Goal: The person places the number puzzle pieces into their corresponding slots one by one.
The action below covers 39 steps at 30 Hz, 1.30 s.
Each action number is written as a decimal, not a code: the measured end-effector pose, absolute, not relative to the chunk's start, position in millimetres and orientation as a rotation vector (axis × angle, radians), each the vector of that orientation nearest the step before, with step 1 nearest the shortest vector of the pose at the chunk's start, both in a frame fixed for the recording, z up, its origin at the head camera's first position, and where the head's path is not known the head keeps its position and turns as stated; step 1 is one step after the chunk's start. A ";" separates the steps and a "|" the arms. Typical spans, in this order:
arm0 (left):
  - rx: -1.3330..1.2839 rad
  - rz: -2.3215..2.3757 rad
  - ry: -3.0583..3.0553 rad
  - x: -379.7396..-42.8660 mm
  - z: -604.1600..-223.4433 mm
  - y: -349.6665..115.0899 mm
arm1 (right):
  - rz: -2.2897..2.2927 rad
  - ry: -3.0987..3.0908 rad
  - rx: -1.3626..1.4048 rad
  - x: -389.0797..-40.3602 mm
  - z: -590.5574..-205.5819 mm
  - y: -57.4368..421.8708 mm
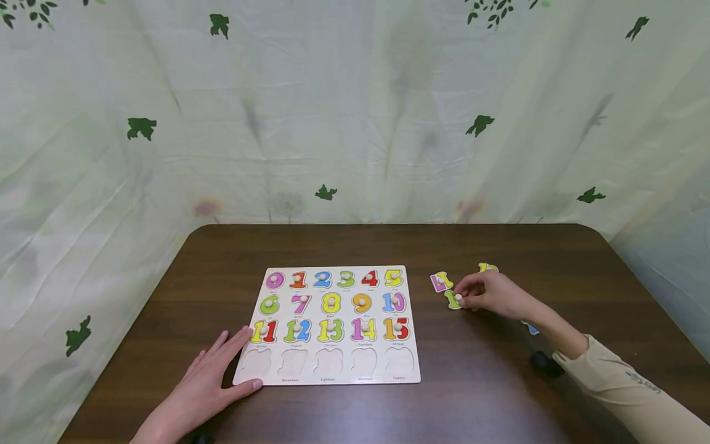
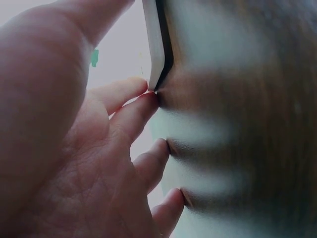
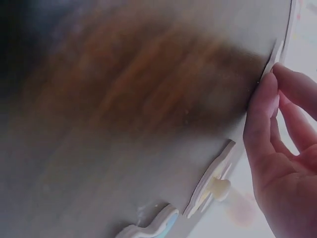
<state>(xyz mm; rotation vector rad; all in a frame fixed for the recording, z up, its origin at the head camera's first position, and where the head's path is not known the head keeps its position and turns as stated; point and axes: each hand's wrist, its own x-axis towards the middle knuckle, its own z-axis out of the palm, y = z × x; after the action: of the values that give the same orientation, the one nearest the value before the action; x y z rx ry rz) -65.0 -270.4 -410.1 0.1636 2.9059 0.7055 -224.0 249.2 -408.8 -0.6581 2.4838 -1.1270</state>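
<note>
A white number puzzle board [image 1: 333, 375] lies on the table, its upper three rows filled with coloured knobbed numbers and its bottom row showing bare recesses. My left hand [image 1: 202, 385] rests at the board's lower left corner, thumb on the bottom edge and fingers spread along the left side. In the left wrist view those fingers [image 2: 141, 116] look nearly straight against the board's edge. To the right of the board, my right hand [image 1: 496, 293] pinches a green number puzzle piece [image 1: 452, 301] between thumb and fingertips. The hand covers part of that piece.
A pink and yellow piece [image 1: 441, 282] lies just behind the green one. A yellow piece [image 1: 488, 267] and a blue piece [image 1: 530, 328] are partly hidden by the right hand and arm. A patterned curtain [image 1: 355, 123] hangs behind the brown table [image 1: 477, 394].
</note>
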 end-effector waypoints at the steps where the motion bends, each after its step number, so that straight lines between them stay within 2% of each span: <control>1: 0.163 0.706 2.906 -64.8 -409.9 -270.6 | -1.128 2.493 -0.655 -223.4 -408.8 249.1; 11: 0.148 0.698 2.898 -63.6 -409.1 -271.7 | -1.234 2.538 -0.589 -210.6 -400.9 235.5; 26: 0.150 0.705 2.899 -63.0 -408.1 -271.3 | -1.374 2.497 -0.719 -183.7 -386.4 186.0; 39: 0.164 0.739 2.900 -63.7 -406.4 -270.1 | -1.392 2.484 -0.811 -175.7 -382.5 146.3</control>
<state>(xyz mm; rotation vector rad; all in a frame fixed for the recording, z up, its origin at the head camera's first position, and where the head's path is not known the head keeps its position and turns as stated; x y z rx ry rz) -63.7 -270.1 -406.4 0.1642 2.8997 0.7392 -175.7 146.3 -382.5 -0.8105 2.4835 -1.3921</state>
